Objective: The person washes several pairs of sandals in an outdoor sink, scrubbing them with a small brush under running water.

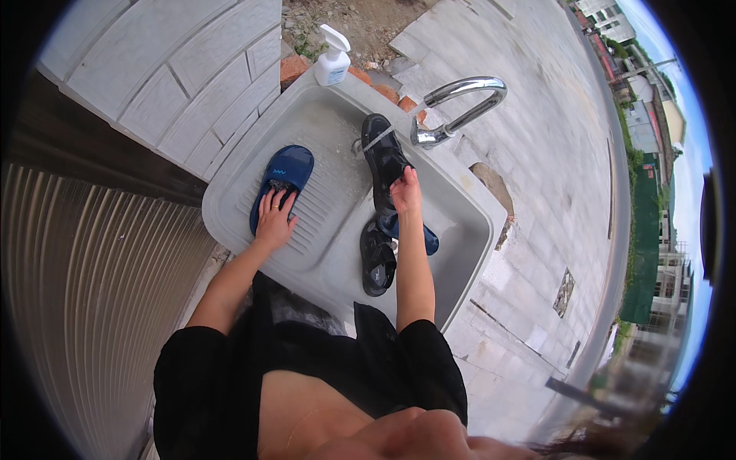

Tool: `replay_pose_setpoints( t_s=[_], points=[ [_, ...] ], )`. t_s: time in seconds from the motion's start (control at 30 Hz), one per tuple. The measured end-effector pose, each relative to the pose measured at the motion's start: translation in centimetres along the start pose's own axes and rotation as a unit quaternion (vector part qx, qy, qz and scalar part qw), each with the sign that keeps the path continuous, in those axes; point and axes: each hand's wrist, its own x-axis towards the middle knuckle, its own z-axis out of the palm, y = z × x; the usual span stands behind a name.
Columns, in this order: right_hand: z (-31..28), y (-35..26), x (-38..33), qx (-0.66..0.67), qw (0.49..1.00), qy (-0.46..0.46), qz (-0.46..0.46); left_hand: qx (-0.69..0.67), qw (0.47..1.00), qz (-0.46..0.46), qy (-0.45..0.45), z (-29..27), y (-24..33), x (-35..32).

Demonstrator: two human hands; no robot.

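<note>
My left hand (274, 217) rests flat on the heel end of a blue slipper (284, 175) that lies on the ribbed washboard part of a grey outdoor sink (230, 188). My right hand (404, 193) grips a black slipper (382, 157) by its heel and holds it under a thin stream of water from the chrome tap (458, 107). Below my right forearm, in the deeper basin, lie another black slipper (377, 261) and part of a second blue slipper (425, 241).
A white pump bottle (333, 63) stands on the sink's far corner beside reddish bricks (295, 69). A pale tiled wall (165, 69) and corrugated metal sheet (84, 268) run along the left. Grey paving (552, 153) spreads to the right, with buildings beyond.
</note>
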Motion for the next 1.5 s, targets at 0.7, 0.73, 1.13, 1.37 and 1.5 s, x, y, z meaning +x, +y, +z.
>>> replay_pose_setpoints(
  t_s=[0.7, 0.73, 1.13, 1.37, 1.5],
  points=[
    [1.6, 7.2, 6.3, -0.817, 0.508, -0.094, -0.258, 0.005, 1.0, -0.014, -0.014, 0.2, -0.8, 0.0],
    [2.2, 8.5, 7.0, -0.844, 0.48, -0.058, -0.232, 0.005, 1.0, -0.016, -0.018, 0.1, -0.7, 0.0],
    [3.6, 7.4, 7.6, -0.792, 0.545, -0.017, -0.276, -0.013, 0.999, -0.034, -0.008, -0.4, -0.8, -0.4],
    [10.0, -2.3, 4.7, -0.73, 0.475, 0.113, -0.477, -0.018, 1.0, -0.015, -0.01, 0.0, -0.7, -0.3],
    [10.4, -2.6, 7.2, -0.714, 0.559, 0.121, -0.405, -0.017, 1.0, -0.014, -0.003, -0.3, -0.7, -0.3]
  ],
)
